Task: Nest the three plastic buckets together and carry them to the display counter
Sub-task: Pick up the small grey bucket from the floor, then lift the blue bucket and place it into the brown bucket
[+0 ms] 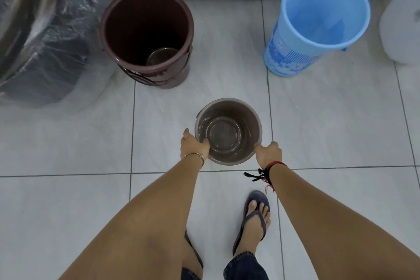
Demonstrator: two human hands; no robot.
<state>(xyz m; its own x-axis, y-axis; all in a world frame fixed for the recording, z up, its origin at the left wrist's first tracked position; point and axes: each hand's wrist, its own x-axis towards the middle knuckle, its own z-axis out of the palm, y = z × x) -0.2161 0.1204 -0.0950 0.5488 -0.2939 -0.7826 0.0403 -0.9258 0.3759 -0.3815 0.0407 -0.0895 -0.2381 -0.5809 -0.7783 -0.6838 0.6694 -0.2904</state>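
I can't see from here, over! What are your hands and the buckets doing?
Left hand and right hand gripping small grey bucket by its rim. Maroon bucket and blue bucket standing apart, not nested. Floor between them clear.

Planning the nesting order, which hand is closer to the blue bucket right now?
Right. The right hand grips the small bucket's near-right rim, below and left of the blue bucket. The left hand grips the opposite rim, farther away.
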